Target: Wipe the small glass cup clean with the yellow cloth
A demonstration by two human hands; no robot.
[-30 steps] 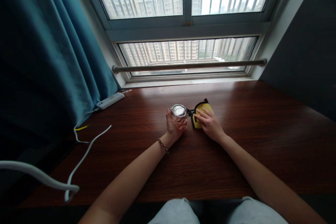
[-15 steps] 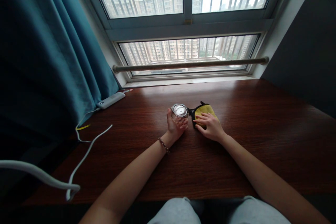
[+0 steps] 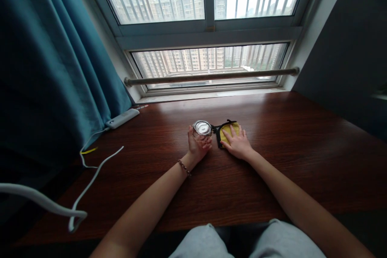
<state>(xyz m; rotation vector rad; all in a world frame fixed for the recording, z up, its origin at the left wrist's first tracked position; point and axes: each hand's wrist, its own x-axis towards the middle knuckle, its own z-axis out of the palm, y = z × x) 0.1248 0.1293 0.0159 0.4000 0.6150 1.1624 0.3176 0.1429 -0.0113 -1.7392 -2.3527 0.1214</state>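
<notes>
Meanwhile left hand [image 3: 197,147] grips a clear glass [image 3: 202,130]; right hand [image 3: 238,145] lies open-fingered on yellow cloth [image 3: 228,132].

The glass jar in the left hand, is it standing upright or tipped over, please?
Upright: the glass jar stands on the table, lid facing up, the left hand wrapped around it.

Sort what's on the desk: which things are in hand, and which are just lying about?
In hand:
- glass, gripped by the left hand
- yellow cloth, under the right hand

Lying about:
- power strip by the curtain
- white cable at the desk's left edge
- yellow tag on a thin cable
</notes>
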